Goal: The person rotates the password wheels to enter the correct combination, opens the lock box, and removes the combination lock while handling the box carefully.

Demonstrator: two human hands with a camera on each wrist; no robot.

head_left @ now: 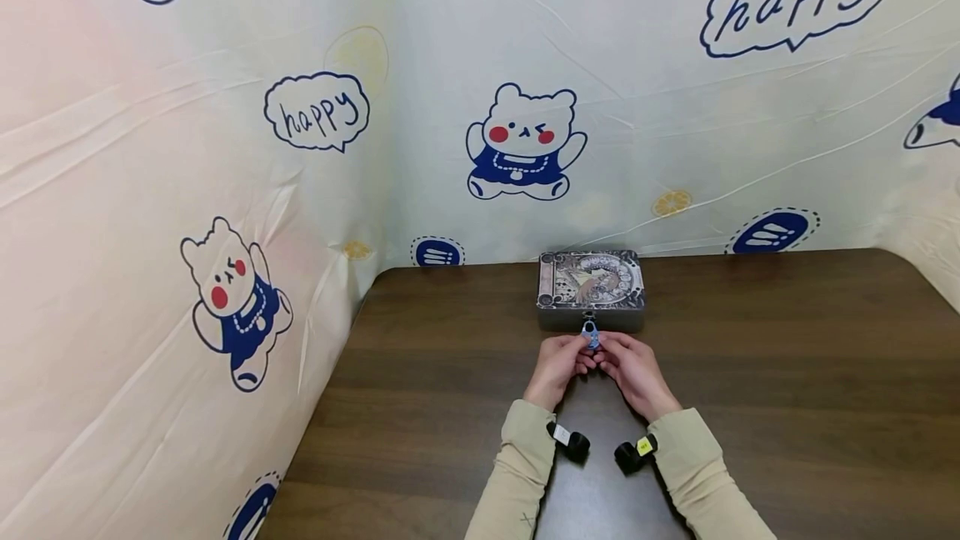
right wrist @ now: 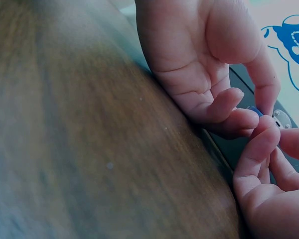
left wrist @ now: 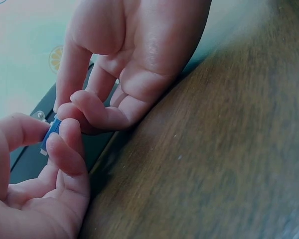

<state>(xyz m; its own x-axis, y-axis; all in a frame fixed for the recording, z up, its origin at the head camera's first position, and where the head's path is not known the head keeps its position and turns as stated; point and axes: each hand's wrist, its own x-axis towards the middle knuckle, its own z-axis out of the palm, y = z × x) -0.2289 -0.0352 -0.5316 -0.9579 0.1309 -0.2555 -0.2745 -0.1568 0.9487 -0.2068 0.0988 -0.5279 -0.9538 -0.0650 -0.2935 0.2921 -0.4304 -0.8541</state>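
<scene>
A decorated box (head_left: 591,283), dark with an ornate patterned lid, sits at the table's back edge with its lid down. At its front hangs a small blue padlock (head_left: 591,337) by the metal clasp (right wrist: 282,119). My left hand (head_left: 557,367) pinches the padlock from the left between thumb and fingers. From the other side, my right hand (head_left: 633,367) pinches it too, and the fingertips of both hands meet around it. In the left wrist view, the blue body (left wrist: 51,133) shows between the fingertips, which hide part of it.
Brown wooden table (head_left: 420,407) lies under the hands and box. Behind and to the left hangs a pale cloth (head_left: 420,148) printed with bears and "happy" bubbles. A small black camera (head_left: 577,447) is strapped to the left wrist, another camera (head_left: 630,458) to the right.
</scene>
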